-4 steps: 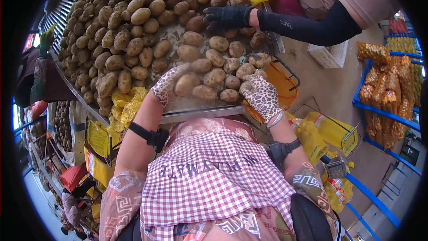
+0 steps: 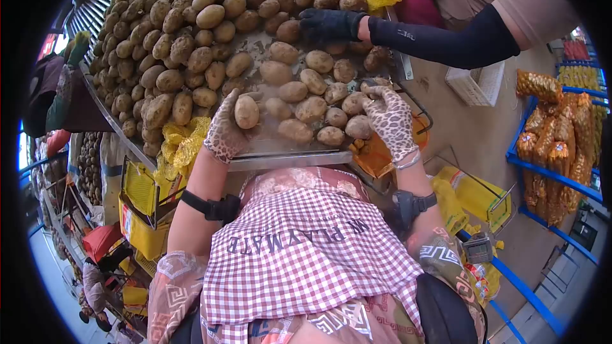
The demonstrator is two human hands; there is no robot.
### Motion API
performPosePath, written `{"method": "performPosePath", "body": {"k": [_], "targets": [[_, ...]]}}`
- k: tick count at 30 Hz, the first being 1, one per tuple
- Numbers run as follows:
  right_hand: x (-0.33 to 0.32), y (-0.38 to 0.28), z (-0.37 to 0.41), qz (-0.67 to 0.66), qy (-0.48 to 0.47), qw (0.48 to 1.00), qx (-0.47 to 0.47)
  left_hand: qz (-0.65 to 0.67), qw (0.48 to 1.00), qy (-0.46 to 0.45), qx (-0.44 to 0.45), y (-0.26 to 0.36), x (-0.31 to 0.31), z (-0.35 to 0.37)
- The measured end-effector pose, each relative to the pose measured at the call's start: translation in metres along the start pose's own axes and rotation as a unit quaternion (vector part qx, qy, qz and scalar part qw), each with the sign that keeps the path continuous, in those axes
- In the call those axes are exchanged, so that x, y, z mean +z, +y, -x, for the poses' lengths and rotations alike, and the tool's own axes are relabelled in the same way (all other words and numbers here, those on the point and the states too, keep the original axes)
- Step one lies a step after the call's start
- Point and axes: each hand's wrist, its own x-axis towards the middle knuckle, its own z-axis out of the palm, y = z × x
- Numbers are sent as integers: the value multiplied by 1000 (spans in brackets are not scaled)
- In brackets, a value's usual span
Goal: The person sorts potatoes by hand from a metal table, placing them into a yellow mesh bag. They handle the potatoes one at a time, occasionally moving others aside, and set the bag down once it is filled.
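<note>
Metal edge (image 2: 290,160), potato (image 2: 247,112) in left hand (image 2: 224,132)

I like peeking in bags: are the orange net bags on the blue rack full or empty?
Full: the orange net bags bulge, with lumpy shapes showing through the mesh.

I'm in a produce packing workshop: potatoes (image 2: 182,48) heap on a metal table (image 2: 290,160) at twelve o'clock, and filled net sacks (image 2: 558,146) stand racked at two o'clock.
</note>
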Motion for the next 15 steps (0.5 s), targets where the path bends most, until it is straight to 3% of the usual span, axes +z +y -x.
{"method": "performPosePath", "body": {"k": [1, 2, 3, 4, 5, 6, 8, 9, 11, 12, 13, 15], "targets": [[-1, 2, -11, -152, -13, 987, 54, 53, 998, -29, 26, 2, -5, 8], [-2, 0, -14, -151, -24, 987, 51, 88, 994, -36, 46, -1, -5, 23], [-6, -2, -16, -372, -40, 918, 131, 98, 993, -29, 52, -12, -8, 30], [-4, -10, -23, -571, -57, 794, 201, 120, 990, -41, 66, -19, -11, 34], [3, -24, -28, -571, -82, 793, 197, 138, 985, -49, 88, -23, -11, 41], [14, -40, -31, -610, -107, 756, 214, 143, 985, -5, 98, -28, 3, 47], [44, -62, -32, -676, -188, 682, 208, 179, 977, -51, 103, -32, 14, 56], [59, -73, -26, -674, -212, 675, 212, 181, 975, -37, 124, -33, 14, 67], [75, -97, -19, -701, -345, 615, 103, 196, 965, -141, 105, -35, 14, 69], [82, -108, -15, -700, -324, 620, 143, 181, 959, -194, 104, -34, 10, 70], [81, -121, -11, -684, -396, 602, 114, 180, 955, -204, 118, -32, 9, 71], [88, -149, 3, -644, -403, 646, 78, 115, 971, -168, 127, -29, 12, 87]]}}
